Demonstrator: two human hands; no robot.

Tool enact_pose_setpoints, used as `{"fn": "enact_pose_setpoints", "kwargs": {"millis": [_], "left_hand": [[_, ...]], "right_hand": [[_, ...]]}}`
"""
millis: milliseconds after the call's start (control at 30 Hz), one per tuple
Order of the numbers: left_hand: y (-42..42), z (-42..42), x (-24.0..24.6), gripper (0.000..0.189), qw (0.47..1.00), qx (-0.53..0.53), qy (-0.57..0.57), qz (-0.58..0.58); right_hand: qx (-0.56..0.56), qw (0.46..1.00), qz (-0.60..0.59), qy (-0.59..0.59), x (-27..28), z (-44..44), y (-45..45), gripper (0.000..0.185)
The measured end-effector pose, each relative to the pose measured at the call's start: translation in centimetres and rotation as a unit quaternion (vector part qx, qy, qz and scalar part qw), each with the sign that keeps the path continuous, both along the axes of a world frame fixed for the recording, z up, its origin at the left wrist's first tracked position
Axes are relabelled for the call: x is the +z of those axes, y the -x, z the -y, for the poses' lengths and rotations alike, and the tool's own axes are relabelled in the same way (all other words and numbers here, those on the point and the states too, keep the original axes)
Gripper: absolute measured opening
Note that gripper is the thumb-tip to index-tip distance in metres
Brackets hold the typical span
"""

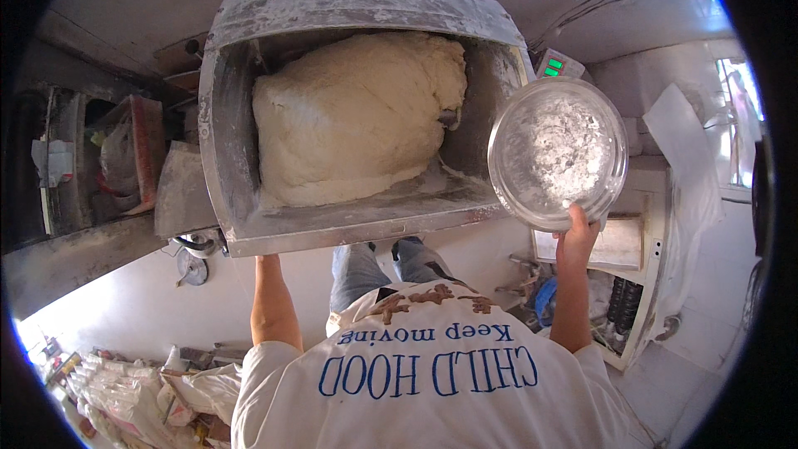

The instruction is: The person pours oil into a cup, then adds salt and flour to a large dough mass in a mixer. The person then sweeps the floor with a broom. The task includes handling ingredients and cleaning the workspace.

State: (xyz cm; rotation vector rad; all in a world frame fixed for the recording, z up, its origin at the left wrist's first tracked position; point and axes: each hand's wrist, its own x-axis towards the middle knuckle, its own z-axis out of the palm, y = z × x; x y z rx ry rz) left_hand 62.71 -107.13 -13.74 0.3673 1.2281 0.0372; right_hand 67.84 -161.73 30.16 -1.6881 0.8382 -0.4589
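Observation:
A large mass of pale dough point(355, 118) fills most of the metal trough of a dough mixer point(312, 234) in front of me. On the right, my right hand point(576, 231) is closed on the near rim of a round, shiny basin point(523, 162), thumb over the edge. White flour point(570, 149) coats the inside of this basin, which is held beside the trough's right end. My left forearm reaches up to the trough's front edge, and the hand is hidden behind that edge.
A scale with a lit green display point(553, 68) stands behind the basin. At the right is a cabinet point(658, 224) with open shelves. Shelving with bags point(118, 156) stands at the left. Several plastic-wrapped packages point(118, 393) lie at the lower left.

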Motion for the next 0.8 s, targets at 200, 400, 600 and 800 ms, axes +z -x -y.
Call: {"fn": "enact_pose_setpoints", "kwargs": {"millis": [200,400,600,800], "left_hand": [[2.2,-0.7,-0.1,0.044,0.999,-0.015,-0.036,-0.026],[10.6,0.1,0.9,0.037,0.865,-0.431,-0.224,-0.129],[6.3,7.0,19.4,0.031,0.511,-0.571,-0.629,0.131],[-4.1,10.3,23.4,0.051,0.422,-0.426,-0.767,0.227]], "right_hand": [[-0.007,0.999,-0.024,-0.037,-1.0,1.2,0.3,0.051],[-0.063,0.993,0.019,-0.094,-5.8,4.7,-0.2,0.045],[-0.128,0.983,0.101,-0.083,-9.1,7.0,-2.0,0.025],[-0.129,0.973,0.047,0.187,-12.2,11.3,-0.7,0.041]]}}
